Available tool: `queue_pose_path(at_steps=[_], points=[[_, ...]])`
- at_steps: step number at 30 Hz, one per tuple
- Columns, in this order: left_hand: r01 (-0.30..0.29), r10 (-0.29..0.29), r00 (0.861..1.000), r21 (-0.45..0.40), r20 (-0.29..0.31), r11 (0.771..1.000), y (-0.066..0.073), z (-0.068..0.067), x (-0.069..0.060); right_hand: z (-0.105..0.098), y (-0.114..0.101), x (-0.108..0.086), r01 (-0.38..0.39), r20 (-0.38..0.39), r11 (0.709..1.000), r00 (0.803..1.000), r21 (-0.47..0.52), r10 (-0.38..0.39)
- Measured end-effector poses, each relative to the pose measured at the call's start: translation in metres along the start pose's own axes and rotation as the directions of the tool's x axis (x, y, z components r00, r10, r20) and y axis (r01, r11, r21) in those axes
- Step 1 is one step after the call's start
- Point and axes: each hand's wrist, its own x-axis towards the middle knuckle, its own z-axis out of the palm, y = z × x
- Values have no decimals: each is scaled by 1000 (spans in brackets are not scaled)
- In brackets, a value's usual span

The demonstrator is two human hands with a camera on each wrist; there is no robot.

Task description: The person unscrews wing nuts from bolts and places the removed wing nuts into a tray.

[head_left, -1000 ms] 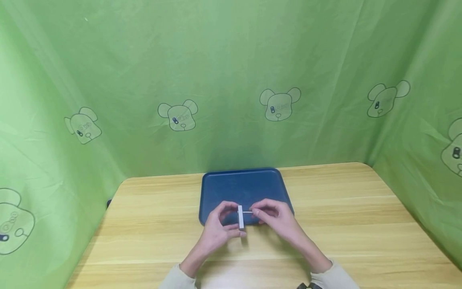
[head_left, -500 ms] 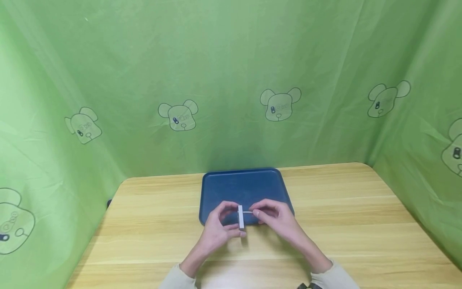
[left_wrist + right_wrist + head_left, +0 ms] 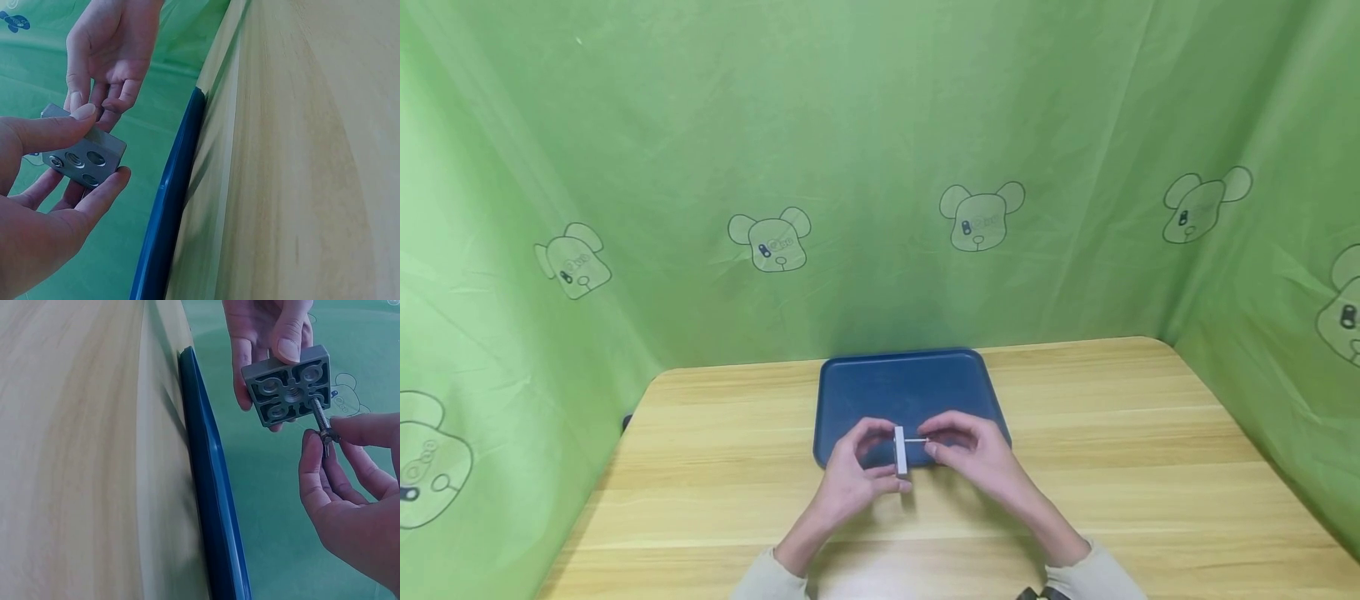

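My left hand [image 3: 50, 206] grips a grey square metal block [image 3: 87, 153] by its edges, thumb on one side and fingers on the other. Round holes pass through it. From a corner hole a threaded bolt [image 3: 319, 412] sticks out toward my right hand [image 3: 356, 481]. A small wing nut [image 3: 328, 435] sits near the bolt's free end, between the thumb and fingertips of that hand. In the head view the block [image 3: 901, 452] stands on edge in my left hand [image 3: 853, 475], and my right hand [image 3: 973, 450] is at the bolt's right end.
Behind and below the hands a blue tray [image 3: 898, 383] lies on the wooden table [image 3: 722, 475]. Green cloth [image 3: 865, 125] with bear-head prints hangs around the table's back and sides.
My right thumb and fingertips have shifted slightly at the wing nut, spreading a little, and more of the bolt's end shows. The left hand and the block have stayed in place.
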Motion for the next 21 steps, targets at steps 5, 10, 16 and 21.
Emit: queue_pose_path(at_steps=[5, 10, 16, 21], points=[[2, -2, 1000, -11, 2, 1000, -1, 0, 1, 1, -2, 0, -7, 3, 1000, 1000, 5, 7], [7, -7, 1000, -21, 1, 1000, -1, 0, 1, 2, -3, -1, -28, 6, 1000, 1000, -5, 28], [14, -14, 1000, -24, -1, 1000, 0, 0, 1, 3, -2, -1, -49, -10, 999, 999, 1, 49], [20, -20, 1000, -29, -3, 999, 1, 0, 0, 3, -1, 0, -65, -32, 998, 997, -14, 65]])
